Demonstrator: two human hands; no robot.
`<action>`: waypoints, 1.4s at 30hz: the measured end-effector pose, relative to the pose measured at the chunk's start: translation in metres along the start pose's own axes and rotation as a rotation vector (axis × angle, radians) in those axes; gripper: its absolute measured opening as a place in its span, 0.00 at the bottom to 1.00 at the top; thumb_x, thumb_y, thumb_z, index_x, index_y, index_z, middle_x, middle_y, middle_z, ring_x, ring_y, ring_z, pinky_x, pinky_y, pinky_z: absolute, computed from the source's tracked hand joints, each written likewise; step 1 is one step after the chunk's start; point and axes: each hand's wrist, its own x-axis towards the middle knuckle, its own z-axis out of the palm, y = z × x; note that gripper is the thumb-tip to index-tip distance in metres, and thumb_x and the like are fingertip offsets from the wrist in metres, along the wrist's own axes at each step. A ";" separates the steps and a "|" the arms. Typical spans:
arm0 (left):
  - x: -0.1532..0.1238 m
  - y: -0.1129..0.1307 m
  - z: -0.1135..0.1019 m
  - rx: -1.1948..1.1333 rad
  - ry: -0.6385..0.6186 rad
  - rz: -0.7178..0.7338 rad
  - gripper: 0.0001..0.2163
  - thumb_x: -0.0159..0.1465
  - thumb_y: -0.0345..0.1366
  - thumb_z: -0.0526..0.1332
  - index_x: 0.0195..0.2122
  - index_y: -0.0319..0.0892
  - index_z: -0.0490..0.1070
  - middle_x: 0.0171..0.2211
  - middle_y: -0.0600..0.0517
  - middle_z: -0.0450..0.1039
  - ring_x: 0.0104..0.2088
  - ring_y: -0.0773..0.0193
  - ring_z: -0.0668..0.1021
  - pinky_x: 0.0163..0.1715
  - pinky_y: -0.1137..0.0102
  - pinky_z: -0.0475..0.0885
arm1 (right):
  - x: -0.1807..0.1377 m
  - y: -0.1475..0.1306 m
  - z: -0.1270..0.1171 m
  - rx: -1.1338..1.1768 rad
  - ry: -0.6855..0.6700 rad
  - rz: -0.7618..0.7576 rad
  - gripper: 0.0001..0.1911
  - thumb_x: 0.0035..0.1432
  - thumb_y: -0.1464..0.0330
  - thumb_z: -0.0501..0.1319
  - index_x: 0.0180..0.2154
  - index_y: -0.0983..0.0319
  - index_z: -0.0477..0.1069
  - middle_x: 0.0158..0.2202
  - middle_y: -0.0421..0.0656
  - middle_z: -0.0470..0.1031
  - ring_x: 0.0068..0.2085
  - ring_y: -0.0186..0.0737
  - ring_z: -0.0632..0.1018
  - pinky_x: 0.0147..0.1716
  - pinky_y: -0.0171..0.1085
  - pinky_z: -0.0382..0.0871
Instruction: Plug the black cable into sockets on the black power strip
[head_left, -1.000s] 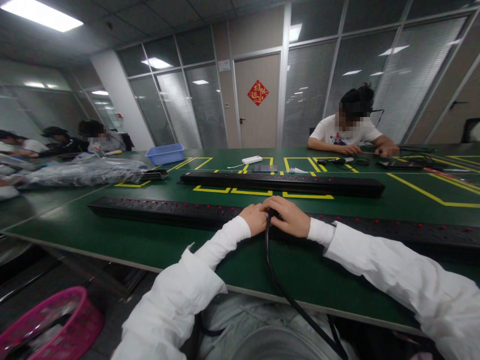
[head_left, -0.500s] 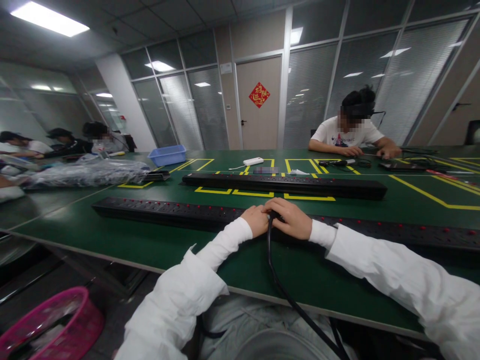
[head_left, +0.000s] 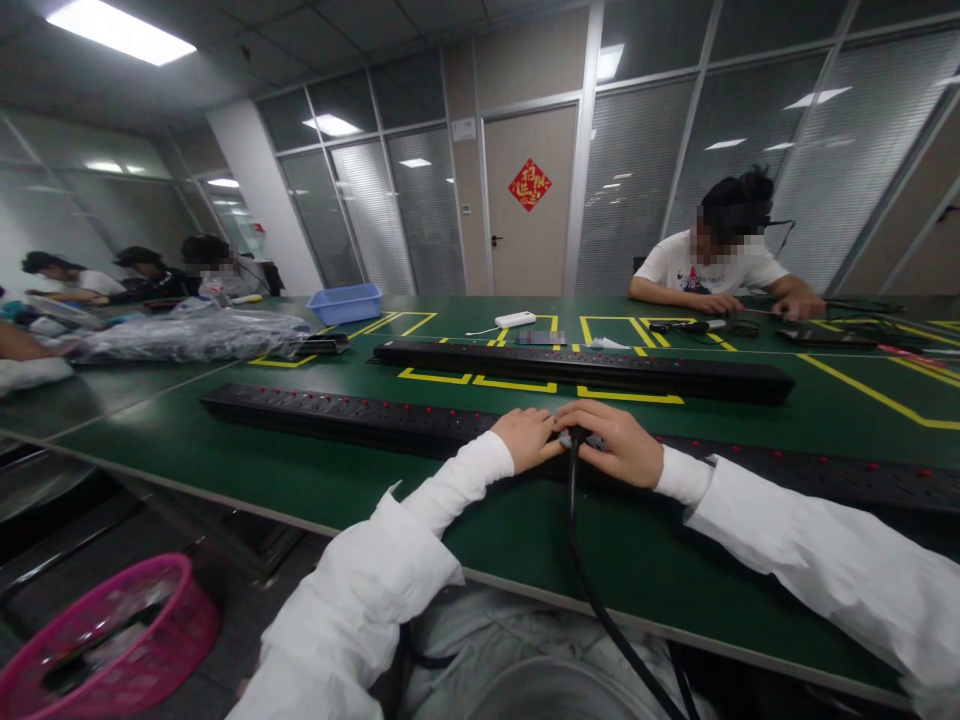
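A long black power strip [head_left: 337, 412] with red switches lies across the green table [head_left: 225, 470] in front of me. My left hand [head_left: 529, 438] and my right hand [head_left: 619, 444] meet over its middle, fingers curled around a plug on the strip. From that plug a thick black cable [head_left: 581, 560] runs down off the table's near edge toward my lap. Both hands are closed on the plug; the plug itself is mostly hidden under the fingers.
A second black power strip [head_left: 592, 366] lies behind, on yellow tape marks. A blue bin [head_left: 345, 302] and plastic-wrapped goods [head_left: 187, 335] sit at the left. A person in a white shirt [head_left: 712, 265] works opposite; others sit far left. A pink basket [head_left: 105, 640] stands on the floor.
My view has shifted slightly left, so everything sits further right in frame. My hands stay together on the plug, with the fingers a little more spread over it.
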 end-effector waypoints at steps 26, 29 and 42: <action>-0.002 -0.001 -0.001 -0.019 0.028 0.009 0.22 0.62 0.48 0.38 0.51 0.43 0.54 0.41 0.48 0.66 0.41 0.60 0.69 0.39 0.66 0.62 | -0.025 0.005 -0.024 0.049 -0.012 0.104 0.12 0.53 0.68 0.50 0.41 0.62 0.63 0.40 0.47 0.68 0.42 0.40 0.70 0.41 0.38 0.63; -0.002 -0.001 -0.001 -0.019 0.035 0.007 0.22 0.62 0.49 0.38 0.51 0.43 0.54 0.41 0.48 0.66 0.41 0.60 0.70 0.39 0.66 0.62 | -0.024 0.007 -0.024 0.054 -0.038 0.074 0.13 0.53 0.70 0.50 0.42 0.62 0.62 0.41 0.47 0.67 0.43 0.40 0.69 0.43 0.40 0.62; -0.002 0.000 -0.001 -0.019 0.042 0.007 0.22 0.61 0.49 0.38 0.50 0.43 0.55 0.39 0.49 0.66 0.40 0.60 0.70 0.38 0.66 0.62 | -0.020 0.000 -0.023 -0.009 -0.184 -0.005 0.19 0.54 0.71 0.49 0.50 0.62 0.58 0.49 0.48 0.62 0.50 0.41 0.64 0.49 0.44 0.58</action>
